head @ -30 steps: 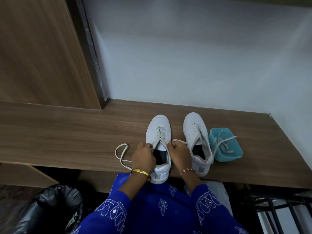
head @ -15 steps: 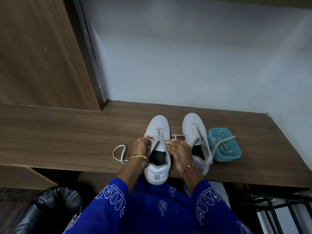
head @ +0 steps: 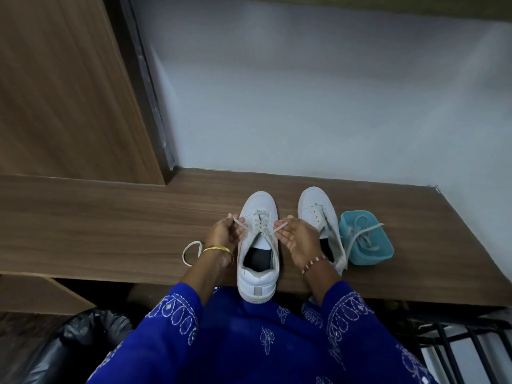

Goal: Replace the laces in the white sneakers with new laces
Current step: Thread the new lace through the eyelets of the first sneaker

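I pinch one lace end in my left hand (head: 225,233) and the other in my right hand (head: 294,236); the lace (head: 261,223) runs inward to the near sneaker (head: 258,245) between them, toe pointing away on the shelf (head: 110,217).

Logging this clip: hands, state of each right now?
Left hand: pinching one lace end.
Right hand: pinching the other lace end.

You are sitting in what looks like a home or office nook: a wood-grain desk (head: 110,217) is running along a plain pale wall (head: 304,92), a matching wooden panel (head: 63,87) is rising beside it, and a bin with a black bag (head: 69,347) is standing below.
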